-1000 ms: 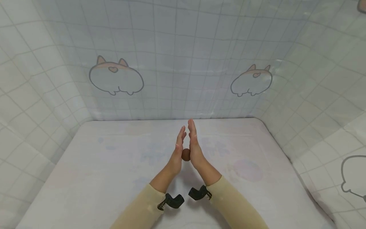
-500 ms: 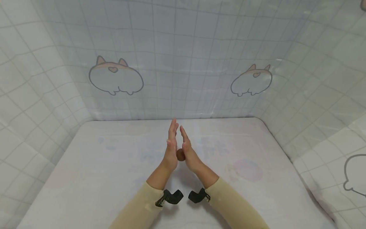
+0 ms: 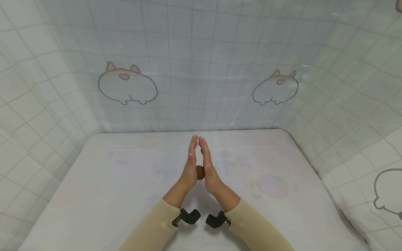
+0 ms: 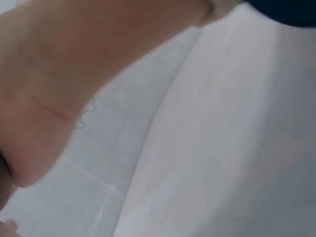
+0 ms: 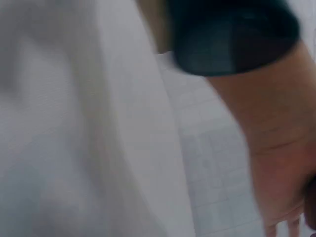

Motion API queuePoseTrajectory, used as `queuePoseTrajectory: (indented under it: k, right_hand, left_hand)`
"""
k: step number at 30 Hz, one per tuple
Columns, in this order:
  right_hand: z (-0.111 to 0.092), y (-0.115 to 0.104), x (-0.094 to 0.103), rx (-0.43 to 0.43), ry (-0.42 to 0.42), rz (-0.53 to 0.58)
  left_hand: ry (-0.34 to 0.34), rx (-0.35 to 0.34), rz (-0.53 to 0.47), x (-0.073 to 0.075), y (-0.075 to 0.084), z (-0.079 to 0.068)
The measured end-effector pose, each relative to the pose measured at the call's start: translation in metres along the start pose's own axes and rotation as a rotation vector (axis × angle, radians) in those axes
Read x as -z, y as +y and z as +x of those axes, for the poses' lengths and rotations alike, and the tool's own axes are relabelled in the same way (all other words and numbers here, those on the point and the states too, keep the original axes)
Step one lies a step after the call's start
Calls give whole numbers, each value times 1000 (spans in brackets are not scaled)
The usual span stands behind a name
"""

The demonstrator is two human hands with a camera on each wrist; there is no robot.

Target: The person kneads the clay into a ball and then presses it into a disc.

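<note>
A small brown ball (image 3: 200, 173) sits between the lower parts of two upright palms in the head view. My left hand (image 3: 190, 169) presses it from the left, its fingers straight and pointing away from me. Opposite, my right hand (image 3: 209, 172) presses with straight fingers too. The fingertips of both hands nearly meet. In the left wrist view only the wrist and heel of the left hand (image 4: 34, 133) show, without the ball. The right wrist view has the heel of the right hand (image 5: 276, 173), with part of the dark ball (image 5: 311, 202) at the frame's edge.
A pale covered table (image 3: 125, 188) lies under the hands. White grid-patterned sheeting (image 3: 201, 69) with dog drawings rises behind it and at both sides. Dark camera mounts (image 3: 190, 216) sit on both wrists, above the table and close to each other.
The palms have slid past each other: first the right hand was farther forward, then the left, and now they are about level. The ball has shifted slightly between them.
</note>
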State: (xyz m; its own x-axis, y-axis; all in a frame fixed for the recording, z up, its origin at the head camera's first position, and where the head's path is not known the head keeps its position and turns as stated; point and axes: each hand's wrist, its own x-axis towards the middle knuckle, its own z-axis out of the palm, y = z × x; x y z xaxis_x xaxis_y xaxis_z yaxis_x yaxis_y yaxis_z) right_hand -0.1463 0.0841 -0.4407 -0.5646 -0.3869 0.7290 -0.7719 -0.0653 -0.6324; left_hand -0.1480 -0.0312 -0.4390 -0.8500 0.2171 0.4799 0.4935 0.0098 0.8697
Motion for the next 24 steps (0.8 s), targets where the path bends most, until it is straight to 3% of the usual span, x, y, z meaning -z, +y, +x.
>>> queuePoseTrajectory:
  k: [6,14,18,24]
  right_hand:
    - [4,-4,7,-88,107,-56]
    - [12,5,17,-237,158,-37]
    - [13,12,21,-310,143,-30]
    - [10,21,21,-392,46,-27]
  left_hand:
    - [-80,-32,30,-9,-2,-8]
    - [-179,-46,-56,-10,-2,-14]
    - [-196,-51,-94,-11,-1,-15]
    - [-161,-65,-145,-9,5,-13]
